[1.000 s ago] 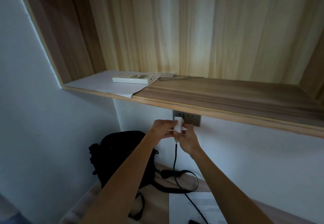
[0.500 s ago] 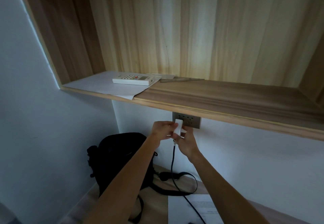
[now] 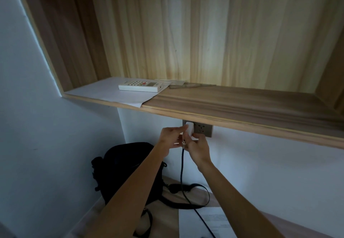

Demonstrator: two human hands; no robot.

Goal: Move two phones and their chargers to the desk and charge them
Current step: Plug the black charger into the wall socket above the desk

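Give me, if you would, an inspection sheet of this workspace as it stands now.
Surface: wooden desk, printed sheet lying on it.
Job's things: white charger at the wall socket, seating unclear; no phones seen.
Clutter: black backpack on the desk; remote on paper on the shelf.
Hands: left hand and right hand both grip the charger.
Cables: dark cable hangs from the charger onto the sheet.
Surroundings: white wall behind.

Home study nook: wooden shelf point(image 3: 242, 107) with remote point(image 3: 141, 86), wall socket point(image 3: 202, 129), backpack point(image 3: 128, 165) on tabletop point(image 3: 167, 213).
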